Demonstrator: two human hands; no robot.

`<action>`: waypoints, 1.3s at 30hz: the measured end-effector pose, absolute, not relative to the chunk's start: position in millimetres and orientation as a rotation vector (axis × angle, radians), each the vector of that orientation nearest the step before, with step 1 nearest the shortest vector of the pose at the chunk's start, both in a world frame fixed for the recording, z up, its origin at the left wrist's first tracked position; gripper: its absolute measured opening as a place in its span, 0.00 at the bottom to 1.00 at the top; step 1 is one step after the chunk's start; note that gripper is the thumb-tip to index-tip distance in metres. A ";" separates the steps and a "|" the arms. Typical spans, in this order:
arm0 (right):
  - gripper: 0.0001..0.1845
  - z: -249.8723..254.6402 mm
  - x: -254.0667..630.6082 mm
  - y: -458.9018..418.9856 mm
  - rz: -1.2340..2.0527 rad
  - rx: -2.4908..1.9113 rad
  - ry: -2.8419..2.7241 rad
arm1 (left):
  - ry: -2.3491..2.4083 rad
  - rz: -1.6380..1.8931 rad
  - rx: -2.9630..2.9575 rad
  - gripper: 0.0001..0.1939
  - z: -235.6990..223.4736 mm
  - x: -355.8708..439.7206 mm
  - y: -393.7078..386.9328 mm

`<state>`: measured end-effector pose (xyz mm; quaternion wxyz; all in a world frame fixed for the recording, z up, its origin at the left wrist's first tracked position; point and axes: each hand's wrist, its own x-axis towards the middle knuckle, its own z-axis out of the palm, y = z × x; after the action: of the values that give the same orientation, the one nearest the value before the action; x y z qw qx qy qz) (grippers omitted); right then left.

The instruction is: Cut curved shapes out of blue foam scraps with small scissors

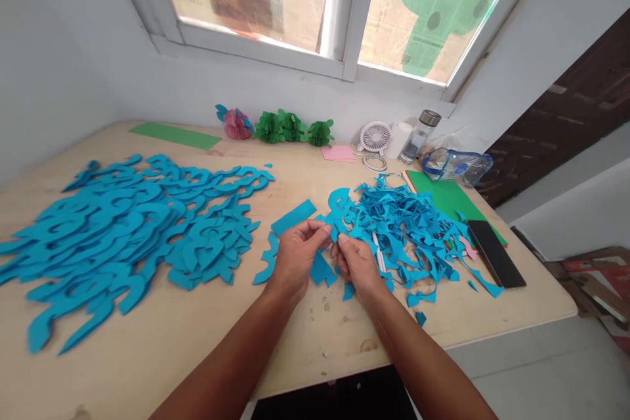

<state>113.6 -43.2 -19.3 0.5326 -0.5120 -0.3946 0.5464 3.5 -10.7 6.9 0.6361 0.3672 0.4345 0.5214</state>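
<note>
Both hands meet over the middle of the table, pinching a small blue paper piece [335, 231] between them. The fingers of my left hand [296, 256] are closed on its left side. My right hand [357, 264] has thumb and fingers pinched at its lower right edge; the fingers partly hide the piece. Just behind my left hand lies a blue paper strip [294, 217]. A heap of blue paper scraps [401, 223] spreads beside my right hand. To the left lie a small pile of blue cutouts [211, 243] and a larger spread of wavy blue cutouts [103, 223].
Along the wall stand green paper decorations [280, 126], a pink paper one [238, 125], a small fan [375, 137] and a bottle [419, 136]. A clear pouch [457, 165], green sheets [436, 193] and a black phone [496, 254] are at right. A green strip [174, 134] lies back left.
</note>
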 end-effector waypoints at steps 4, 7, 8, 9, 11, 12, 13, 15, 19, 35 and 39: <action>0.28 -17.6 113.3 -43.8 1.303 -1.222 -0.945 | 0.995 1.176 0.851 0.12 8.0 1.8 -10.0; 0.28 -16.3 113.2 -44.3 1.284 -1.232 -0.959 | 0.994 1.169 0.858 0.11 8.5 1.1 -9.9; 0.28 -16.2 113.3 -44.4 1.280 -1.232 -0.965 | 0.993 1.164 0.859 0.11 8.4 0.9 -9.9; 0.28 -16.2 113.4 -44.4 1.278 -1.232 -0.970 | 0.991 1.157 0.859 0.10 8.3 0.8 -9.8; 0.28 -16.5 113.8 -44.4 1.279 -1.236 -0.979 | 0.982 1.147 0.855 0.10 7.8 0.6 -9.5; 0.28 -16.6 114.1 -44.4 1.279 -1.240 -0.984 | 0.979 1.149 0.850 0.10 7.6 0.5 -9.3; 0.28 -16.8 114.3 -44.3 1.277 -1.245 -0.989 | 0.977 1.156 0.844 0.10 7.4 0.4 -9.0; 0.28 -16.8 114.6 -44.3 1.277 -1.249 -0.992 | 0.979 1.175 0.834 0.10 7.0 0.4 -8.5; 0.27 -16.4 114.3 -44.1 1.307 -1.217 -0.984 | 0.964 1.166 0.804 0.10 7.9 -0.2 -8.1; 0.29 -16.6 114.6 -44.0 1.308 -1.192 -0.995 | 0.849 1.040 0.744 0.11 13.8 -3.4 -9.2; 0.28 -17.5 114.8 -44.0 1.300 -1.190 -0.996 | 0.918 1.104 0.821 0.10 12.3 -2.2 -9.8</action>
<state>114.8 -44.0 -17.5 0.5301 -0.4983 -0.4173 0.5446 -2.2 -9.8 12.3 0.6773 0.3651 0.4083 0.4911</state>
